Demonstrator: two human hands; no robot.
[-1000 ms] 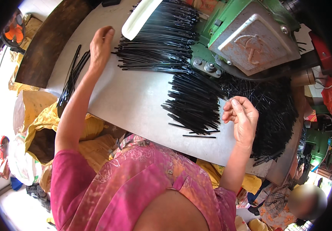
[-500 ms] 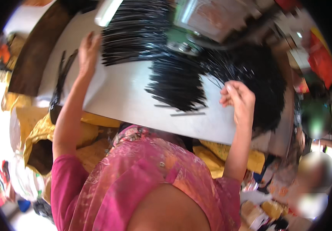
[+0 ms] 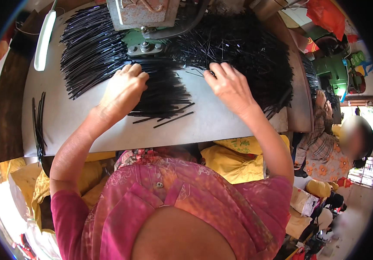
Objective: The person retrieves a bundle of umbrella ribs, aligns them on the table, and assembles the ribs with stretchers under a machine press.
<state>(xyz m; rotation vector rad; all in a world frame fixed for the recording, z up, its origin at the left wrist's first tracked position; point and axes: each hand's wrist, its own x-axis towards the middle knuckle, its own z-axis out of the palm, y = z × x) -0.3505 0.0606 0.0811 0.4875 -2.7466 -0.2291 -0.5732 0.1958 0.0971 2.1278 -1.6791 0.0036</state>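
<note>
Pale grey flat worktable fills the centre; green metal machine with a grey steel plate sits at 12 o'clock; heaped black thin rods spread from 11 to 2 o'clock, with a combed bundle at centre; white tube lamp lies at 10 o'clock; a few loose black rods lie at 9 o'clock; left hand is curled, knuckles pressing on the bundle, not clearly gripping; right hand has fingertips dug into the heap, grip cannot tell.
</note>
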